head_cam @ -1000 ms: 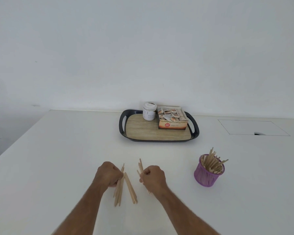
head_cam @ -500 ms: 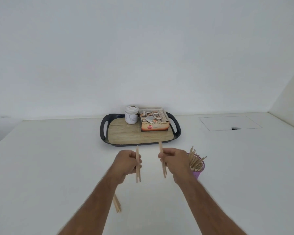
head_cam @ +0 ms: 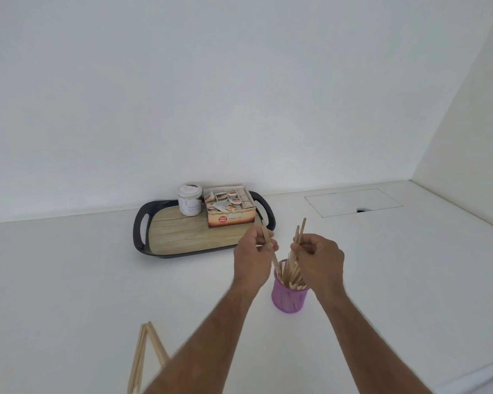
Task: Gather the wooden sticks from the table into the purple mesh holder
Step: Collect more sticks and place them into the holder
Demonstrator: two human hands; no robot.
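The purple mesh holder (head_cam: 288, 300) stands on the white table, packed with several wooden sticks. My left hand (head_cam: 254, 258) is just above its left rim, pinching a wooden stick (head_cam: 267, 236) whose lower end dips into the holder. My right hand (head_cam: 320, 258) hovers over the right rim, gripping a few sticks (head_cam: 300, 233) that point up and lean over the holder. A few loose sticks (head_cam: 144, 354) lie on the table at the lower left, beside my left forearm.
A dark tray (head_cam: 141, 233) with a wood-look base sits behind the hands, carrying a white jar (head_cam: 190, 203) and an open box of sachets (head_cam: 229, 210). A rectangular hatch (head_cam: 353, 201) is set into the table at the back right. Walls close the back and right.
Both hands lifted their sticks off the table and carried them right to the holder. The view shifted right. A few sticks stayed behind on the table.
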